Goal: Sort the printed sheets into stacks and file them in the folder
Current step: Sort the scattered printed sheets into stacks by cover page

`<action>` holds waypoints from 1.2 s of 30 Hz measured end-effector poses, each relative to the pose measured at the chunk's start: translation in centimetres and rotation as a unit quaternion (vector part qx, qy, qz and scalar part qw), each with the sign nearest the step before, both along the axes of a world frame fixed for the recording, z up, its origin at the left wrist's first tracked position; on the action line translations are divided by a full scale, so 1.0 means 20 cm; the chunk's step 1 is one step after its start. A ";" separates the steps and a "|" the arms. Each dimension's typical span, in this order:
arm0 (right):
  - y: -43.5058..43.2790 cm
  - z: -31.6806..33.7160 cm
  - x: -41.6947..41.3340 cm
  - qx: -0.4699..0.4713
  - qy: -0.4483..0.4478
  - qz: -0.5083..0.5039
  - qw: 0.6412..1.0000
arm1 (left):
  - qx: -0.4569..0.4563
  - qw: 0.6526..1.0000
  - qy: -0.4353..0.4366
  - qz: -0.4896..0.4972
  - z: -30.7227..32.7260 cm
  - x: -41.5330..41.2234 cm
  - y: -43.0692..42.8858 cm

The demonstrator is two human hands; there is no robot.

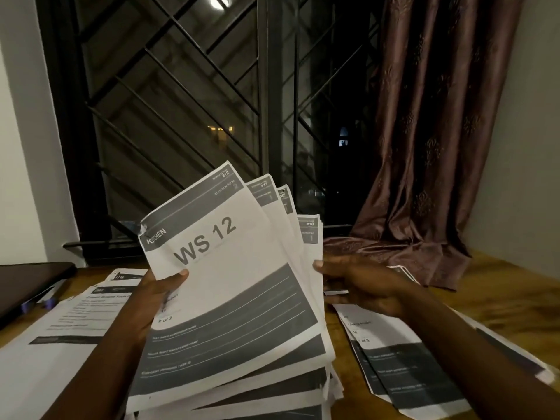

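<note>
A thick fanned bundle of printed sheets (239, 286) is tilted up in front of me, its top page reading "KITCHEN" and "WS 12". My left hand (157, 294) grips the bundle's left edge, thumb on the top page. My right hand (360, 283) holds the right edge of the sheets, thumb at the front and fingers behind. Sheets numbered #11 and #10 fan out behind the top one. A stack of sheets (403, 368) lies flat on the table at the right. More printed sheets (69, 331) lie at the left.
A dark folder-like object (27, 286) lies at the far left on the wooden table (500, 292). A maroon curtain (430, 147) drapes onto the table at the back right. A barred window (212, 116) is behind.
</note>
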State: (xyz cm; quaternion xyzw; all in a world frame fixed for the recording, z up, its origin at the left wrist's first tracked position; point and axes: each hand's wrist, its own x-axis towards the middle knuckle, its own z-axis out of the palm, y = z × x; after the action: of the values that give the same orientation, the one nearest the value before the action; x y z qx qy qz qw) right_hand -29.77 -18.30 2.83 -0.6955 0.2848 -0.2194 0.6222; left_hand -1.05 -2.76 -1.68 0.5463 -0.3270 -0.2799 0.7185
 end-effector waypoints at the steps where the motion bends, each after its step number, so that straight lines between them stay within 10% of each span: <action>1: 0.01 -0.03 0.03 0.016 -0.029 -0.015 0.999 | -0.008 1.000 0.008 0.010 0.00 -0.01 0.00; 29: -0.23 -0.07 -0.10 -0.073 -0.138 -0.289 0.944 | 0.009 0.993 0.087 -0.081 -0.02 0.00 0.01; 36: -0.59 0.05 -0.39 -0.296 0.372 -0.288 0.831 | -0.016 0.993 0.087 -0.078 -0.10 0.21 -0.01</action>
State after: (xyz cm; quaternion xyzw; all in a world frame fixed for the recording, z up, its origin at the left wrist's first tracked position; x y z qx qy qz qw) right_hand -37.50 -30.16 3.83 -0.7618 0.6037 -0.1875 0.1418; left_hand 3.14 -3.04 -3.66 0.4808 -0.3093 -0.3768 0.7288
